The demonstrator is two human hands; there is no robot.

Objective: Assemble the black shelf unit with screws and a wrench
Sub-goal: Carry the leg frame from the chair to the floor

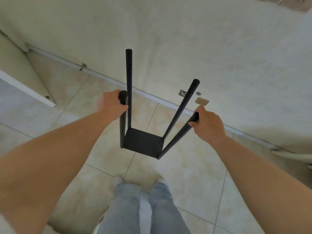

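Gripping shelf posts (123, 105), both hands (111, 103).

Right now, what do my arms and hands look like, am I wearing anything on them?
Both arms are bare up to the frame edge: no sleeves show on either forearm. The left hand and right hand have no gloves, and no rings, watch or bracelet can be seen on the visible sides. The left hand is slightly blurred, so small details there cannot be told.

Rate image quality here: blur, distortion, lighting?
Head view: left hand motion-smeared, right hand sharper; wide-angle bends the baseboard and splays the shelf unit poles; soft, even light, no glare, faint shadows on the floor tiles.
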